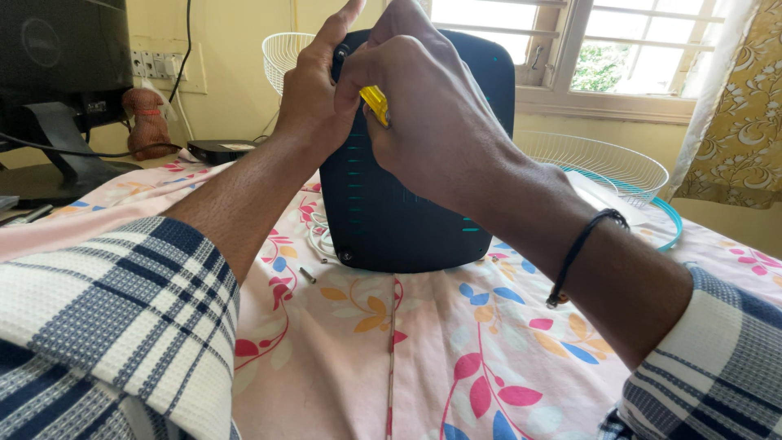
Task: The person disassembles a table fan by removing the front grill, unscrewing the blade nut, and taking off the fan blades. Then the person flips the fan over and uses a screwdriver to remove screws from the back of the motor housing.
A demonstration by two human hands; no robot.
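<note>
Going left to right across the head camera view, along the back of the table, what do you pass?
Black monitor → brown stuffed toy → small flat black box → dark upright housing that both hands work on → white wire fan grille → yellow patterned curtain.

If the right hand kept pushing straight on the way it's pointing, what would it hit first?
Most likely the dark plastic housing: the right hand presses a yellow-handled tool toward its upper left edge, beside the left hand. Depth is unclear.

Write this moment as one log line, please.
left hand: steadies dark panel | right hand: grips yellow-handled tool at panel top | loose screw: on floral cloth
</note>
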